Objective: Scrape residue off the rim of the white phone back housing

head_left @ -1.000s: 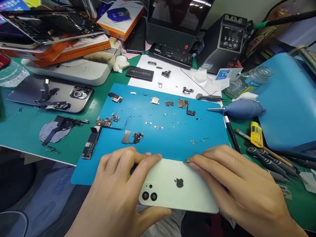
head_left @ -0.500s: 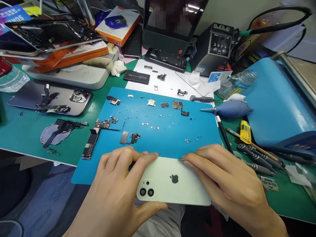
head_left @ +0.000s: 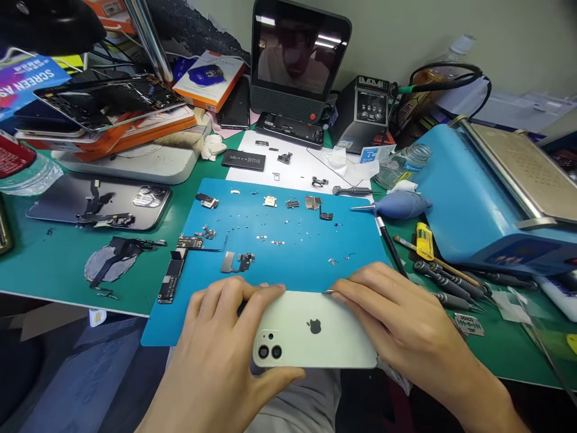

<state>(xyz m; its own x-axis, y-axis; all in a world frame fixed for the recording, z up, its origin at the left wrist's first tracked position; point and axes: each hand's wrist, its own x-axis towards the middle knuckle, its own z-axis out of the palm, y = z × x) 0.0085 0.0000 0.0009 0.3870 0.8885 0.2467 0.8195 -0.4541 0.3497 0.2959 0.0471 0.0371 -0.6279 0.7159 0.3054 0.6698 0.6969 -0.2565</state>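
Note:
A pale green iPhone back housing (head_left: 342, 337) is held near the front edge of the blue mat (head_left: 288, 270), its logo and two-lens camera corner facing me. My left hand (head_left: 220, 337) grips its camera end, fingers along the far edge and thumb under the near edge. My right hand (head_left: 401, 331) is closed at the other end, thumb and fingertips pinched at the far edge. A sliver of a thin metal piece (head_left: 330, 291) pokes out of that pinch against the edge; the rest of it is hidden.
Small phone parts and screws lie over the mat, with a logic board (head_left: 171, 276) at its left. A battery (head_left: 243, 160) lies behind. To the right are a blue air blower (head_left: 401, 205), screwdrivers (head_left: 444, 279) and a blue machine (head_left: 487, 204). A grey phone (head_left: 112, 195) lies left.
My view has shifted, so the bench appears slightly lower and more of its back shows. Both hands keep the same hold on the housing, with the metal piece still at its far edge.

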